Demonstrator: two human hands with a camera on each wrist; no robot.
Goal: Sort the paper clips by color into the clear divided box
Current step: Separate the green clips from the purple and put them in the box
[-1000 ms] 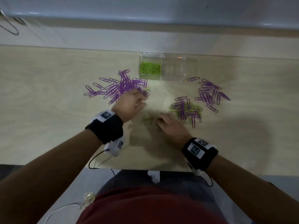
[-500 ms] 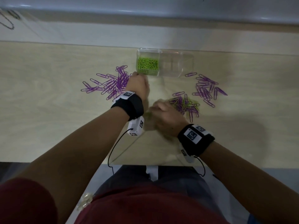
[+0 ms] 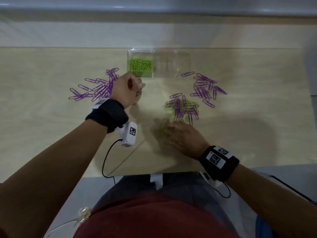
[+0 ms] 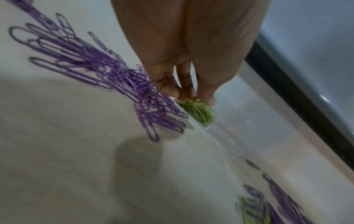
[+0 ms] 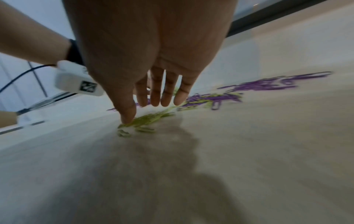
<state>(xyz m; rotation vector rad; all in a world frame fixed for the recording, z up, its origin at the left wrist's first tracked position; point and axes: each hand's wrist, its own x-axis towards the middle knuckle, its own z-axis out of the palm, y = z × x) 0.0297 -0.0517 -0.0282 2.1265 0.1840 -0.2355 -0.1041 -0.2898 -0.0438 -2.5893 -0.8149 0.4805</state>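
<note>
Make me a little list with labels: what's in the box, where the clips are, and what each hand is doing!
box: clear divided box at the table's far edge
in box: green clips in the left compartment; the rest looks empty
purple piles: one on the left, one on the right
mixed pile: green and purple clips in the middle
left hand: fingers bunched near the box; contents unclear
right hand: fingers straight, thumb on loose green clips

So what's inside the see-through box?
The clear divided plastic box has a heap of green paper clips in its left compartment. The rest looks empty, with no purple clips showing. The left hand hovers just in front, and whether it holds clips cannot be told.
</note>
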